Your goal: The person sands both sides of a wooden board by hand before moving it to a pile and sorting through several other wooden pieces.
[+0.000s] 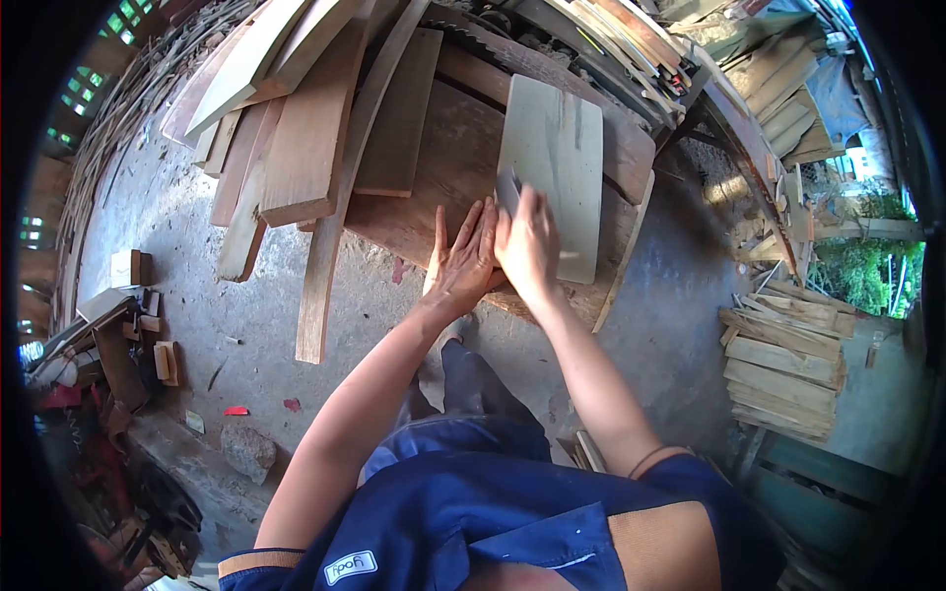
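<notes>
My left hand [461, 258] lies flat on the brown wooden tabletop [458, 133], its fingers stretched out and the thumb apart. Close beside it, my right hand [527, 244] is closed around a small dark grey flat piece [507, 189], whose kind I cannot make out. This piece sticks up past the fingers at the left edge of a pale grey-green board [552, 148]. The board lies flat on the table with darker streaks on its face. Part of its lower left edge is hidden by my right hand.
Stacked planks [313, 148] overhang the table's left side, with one long thin strip [325, 286] reaching toward me. Thin slats [621, 39] lie at the back. A pile of boards [783, 369] sits at the right, and a stone [248, 451] rests on the floor.
</notes>
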Demonstrator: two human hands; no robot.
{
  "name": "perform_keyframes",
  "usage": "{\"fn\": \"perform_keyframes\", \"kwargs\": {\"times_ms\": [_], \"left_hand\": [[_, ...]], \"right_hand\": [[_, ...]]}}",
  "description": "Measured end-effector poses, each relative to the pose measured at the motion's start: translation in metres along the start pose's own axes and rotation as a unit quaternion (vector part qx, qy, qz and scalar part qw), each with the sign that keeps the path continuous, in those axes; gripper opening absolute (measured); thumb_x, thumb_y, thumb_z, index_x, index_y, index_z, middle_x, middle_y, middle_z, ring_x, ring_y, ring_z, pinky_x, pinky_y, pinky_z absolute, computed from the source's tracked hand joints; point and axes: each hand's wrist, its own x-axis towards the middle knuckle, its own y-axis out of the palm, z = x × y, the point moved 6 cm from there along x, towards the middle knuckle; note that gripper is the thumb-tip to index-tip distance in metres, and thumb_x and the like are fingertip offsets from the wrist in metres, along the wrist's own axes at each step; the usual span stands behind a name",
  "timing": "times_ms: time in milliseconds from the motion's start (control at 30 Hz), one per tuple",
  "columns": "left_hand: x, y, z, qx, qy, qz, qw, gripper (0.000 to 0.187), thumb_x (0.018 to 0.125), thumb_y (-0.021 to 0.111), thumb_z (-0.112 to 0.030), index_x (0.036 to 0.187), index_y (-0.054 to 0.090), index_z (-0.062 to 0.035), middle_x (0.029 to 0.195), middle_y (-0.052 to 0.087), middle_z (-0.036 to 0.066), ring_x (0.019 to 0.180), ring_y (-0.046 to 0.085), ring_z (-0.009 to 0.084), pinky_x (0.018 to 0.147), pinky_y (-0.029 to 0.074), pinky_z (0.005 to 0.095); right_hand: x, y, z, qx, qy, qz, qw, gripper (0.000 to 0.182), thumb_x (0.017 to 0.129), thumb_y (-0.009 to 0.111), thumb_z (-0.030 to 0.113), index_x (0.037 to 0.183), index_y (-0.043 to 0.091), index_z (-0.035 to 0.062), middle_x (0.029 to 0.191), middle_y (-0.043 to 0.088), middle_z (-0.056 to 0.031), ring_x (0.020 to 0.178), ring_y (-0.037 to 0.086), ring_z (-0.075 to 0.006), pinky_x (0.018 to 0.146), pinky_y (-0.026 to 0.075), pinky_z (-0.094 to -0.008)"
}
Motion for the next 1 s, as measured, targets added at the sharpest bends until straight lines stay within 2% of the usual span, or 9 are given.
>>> {"fn": "perform_keyframes", "kwargs": {"times_ms": [67,167,300,433,500,633,767,833,1000], "left_hand": [[0.0,-0.004,-0.002,-0.005,0.005,0.0,1.0,0.1,0.085,0.065,-0.044,0.154,0.006,-0.002,0.161,0.018,0.013,0.15,0.015,0.0226,0.118,-0.006,0.0582],[-0.004,-0.005,-0.003,-0.022,0.012,-0.017,1.0,0.103,0.083,0.07,-0.042,0.154,0.006,-0.0033,0.16,0.02,0.013,0.15,0.015,0.0231,0.118,-0.005,0.0591],[0.0,0.003,-0.001,0.027,0.001,-0.017,0.999,0.104,0.083,0.069,-0.038,0.154,0.002,-0.0004,0.161,0.018,0.014,0.15,0.016,0.0255,0.117,-0.005,0.0607],[-0.002,0.003,0.0,0.018,0.01,-0.021,1.0,0.104,0.083,0.069,-0.036,0.154,0.001,-0.0006,0.161,0.018,0.014,0.15,0.016,0.0261,0.117,-0.004,0.0616],[-0.003,0.002,-0.002,0.021,0.013,-0.011,1.0,0.105,0.083,0.069,-0.037,0.154,0.001,-0.0006,0.161,0.018,0.015,0.15,0.016,0.0266,0.117,-0.003,0.0619],[-0.002,-0.005,-0.004,0.035,0.015,-0.015,0.999,0.103,0.086,0.066,-0.047,0.155,0.003,-0.0041,0.161,0.017,0.013,0.149,0.016,0.0255,0.118,-0.001,0.0596],[0.011,-0.011,-0.006,0.016,-0.008,0.05,0.999,0.097,0.091,0.051,-0.06,0.154,0.006,-0.0021,0.161,0.017,0.016,0.149,0.016,0.0294,0.115,0.001,0.0642],[0.035,-0.013,0.004,-0.054,-0.122,-0.024,0.991,0.087,0.096,0.045,-0.056,0.154,0.011,-0.0014,0.161,0.015,0.015,0.15,0.015,0.0287,0.115,0.001,0.0647],[0.086,0.016,0.0,0.076,-0.145,-0.101,0.981,0.068,0.099,0.042,-0.037,0.153,0.017,-0.0029,0.161,0.018,0.014,0.147,0.023,0.0246,0.117,0.009,0.0634]], "right_hand": [[0.045,0.016,-0.006,-0.015,0.02,-0.024,0.999,0.029,0.088,0.062,0.012,0.107,0.045,-0.0019,0.099,0.058,-0.0252,0.091,0.061,-0.0441,0.076,0.052,-0.0504],[0.073,0.024,-0.011,-0.013,0.027,-0.049,0.998,0.026,0.089,0.061,0.013,0.105,0.046,-0.0019,0.1,0.059,-0.0251,0.09,0.061,-0.0428,0.076,0.052,-0.0497],[-0.017,-0.004,0.001,-0.017,-0.042,-0.059,0.997,0.044,0.089,0.061,0.012,0.125,0.042,-0.0054,0.101,0.057,-0.0278,0.092,0.06,-0.0443,0.079,0.052,-0.0488],[-0.05,-0.025,-0.003,0.035,0.016,0.037,0.999,0.047,0.088,0.062,0.011,0.128,0.042,-0.0056,0.105,0.057,-0.0263,0.094,0.06,-0.0453,0.081,0.051,-0.0519],[-0.009,-0.014,-0.026,-0.028,-0.068,-0.078,0.994,0.039,0.087,0.061,0.01,0.121,0.046,-0.0043,0.103,0.057,-0.0247,0.092,0.059,-0.0423,0.079,0.051,-0.0477],[0.101,0.005,-0.083,-0.067,0.052,-0.069,0.994,0.027,0.086,0.063,0.011,0.104,0.048,-0.0019,0.1,0.059,-0.0212,0.091,0.061,-0.0408,0.077,0.052,-0.0487],[0.06,-0.012,-0.08,-0.039,0.011,-0.054,0.998,0.029,0.086,0.064,0.012,0.106,0.049,-0.0011,0.103,0.059,-0.0214,0.092,0.062,-0.0394,0.078,0.053,-0.0472],[0.003,-0.031,-0.067,-0.047,-0.025,-0.042,0.998,0.041,0.087,0.063,0.009,0.122,0.045,-0.0054,0.104,0.058,-0.0238,0.091,0.062,-0.039,0.075,0.054,-0.0451],[-0.054,-0.063,-0.059,-0.047,-0.003,0.071,0.996,0.05,0.09,0.061,0.013,0.131,0.04,-0.0063,0.112,0.054,-0.0261,0.099,0.058,-0.0423,0.08,0.053,-0.0469]]}}
